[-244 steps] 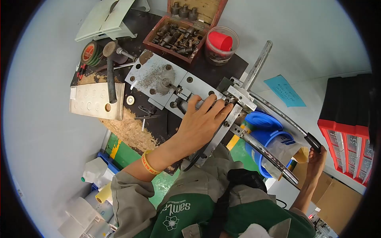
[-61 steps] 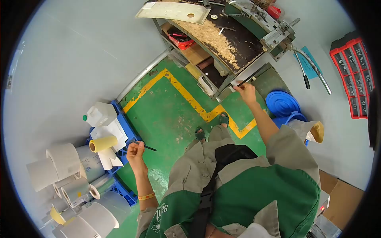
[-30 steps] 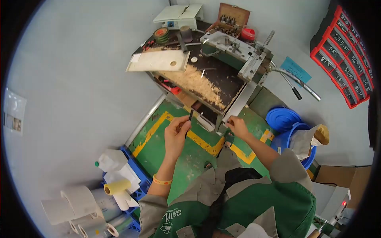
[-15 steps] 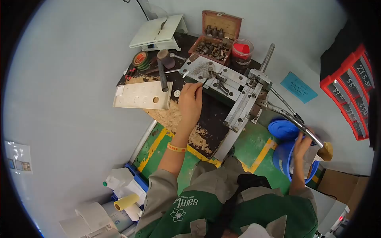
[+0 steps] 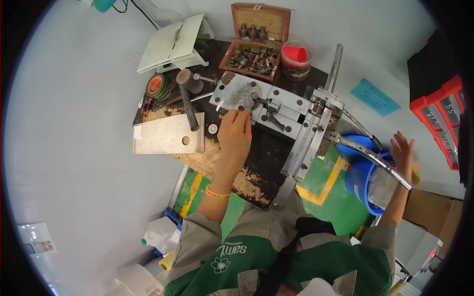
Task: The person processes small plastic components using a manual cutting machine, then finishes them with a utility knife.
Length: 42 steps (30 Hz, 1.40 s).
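Note:
My left hand (image 5: 234,135) is at the near edge of a steel plate on a bench-mounted hand press (image 5: 291,111). Its thumb and fingers are pinched together; whatever lies between them is too small to make out. Grey filings and a small clamp (image 5: 266,104) sit on the plate just beyond the fingertips. On the right, my right hand (image 5: 402,155) is raised with fingers spread, holding nothing. It is beside the far end of the press's long metal lever (image 5: 368,154), above a blue bucket (image 5: 360,180).
A wooden box (image 5: 249,59) of metal punches stands behind the press, beside a clear jar (image 5: 296,61). Left are a cream panel (image 5: 163,135) with round marks, a dark-handled mallet (image 5: 189,108), tape rolls (image 5: 156,86) and a white stand (image 5: 173,42). Red-fronted drawers (image 5: 442,116) hang right.
My right hand has risen from the bucket and lever, its fingers now spread. My left hand stays at the plate; the dark thin piece at its fingertips no longer shows. The view has shifted.

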Available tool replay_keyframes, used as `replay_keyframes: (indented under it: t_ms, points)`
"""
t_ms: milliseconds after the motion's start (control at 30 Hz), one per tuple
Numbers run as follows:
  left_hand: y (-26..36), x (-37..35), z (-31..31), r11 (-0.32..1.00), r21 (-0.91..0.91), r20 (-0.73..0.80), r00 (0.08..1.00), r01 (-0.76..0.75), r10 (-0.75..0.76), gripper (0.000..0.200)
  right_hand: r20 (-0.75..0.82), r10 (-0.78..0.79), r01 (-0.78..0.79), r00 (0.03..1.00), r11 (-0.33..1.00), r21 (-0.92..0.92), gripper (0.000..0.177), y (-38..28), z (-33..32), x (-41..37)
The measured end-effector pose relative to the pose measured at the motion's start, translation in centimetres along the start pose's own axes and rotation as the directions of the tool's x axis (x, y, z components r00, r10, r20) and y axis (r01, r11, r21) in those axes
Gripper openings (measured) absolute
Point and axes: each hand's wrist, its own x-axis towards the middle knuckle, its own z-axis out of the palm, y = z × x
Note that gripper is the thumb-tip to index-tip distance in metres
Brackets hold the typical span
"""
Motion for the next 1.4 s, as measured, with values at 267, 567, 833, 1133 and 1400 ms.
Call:
replay_keyframes:
  t_ms: [267,567,833,1133,1400]
  points:
    - [-0.6,0.1,-0.2,0.999,-0.034,0.060,0.998,-0.015,0.017,0.014,0.231,0.048,0.181,0.972,0.476,-0.860,0.029,-11.7,13.3,-13.6]
    - [0.3,1.2,0.6,0.999,-0.004,0.062,0.997,-0.046,0.046,0.012,0.171,-0.150,0.207,0.974,0.276,-0.939,0.022,-15.1,19.1,-14.6]
    - [0.5,1.4,0.6,1.000,-0.029,0.050,0.999,0.005,-0.004,0.010,0.007,-0.169,0.076,0.986,0.404,-0.911,0.041,-8.2,10.3,-10.9]
    - [-0.1,1.9,0.5,0.999,-0.037,0.049,0.998,-0.026,0.028,0.006,0.015,-0.392,0.189,0.920,0.408,-0.893,0.039,-7.6,11.9,-11.5]
    - [-1.1,2.1,0.1,0.992,-0.125,0.077,0.997,-0.013,0.023,0.005,-0.084,-0.267,0.037,0.960,0.418,-0.908,0.042,-8.4,12.6,-11.4]
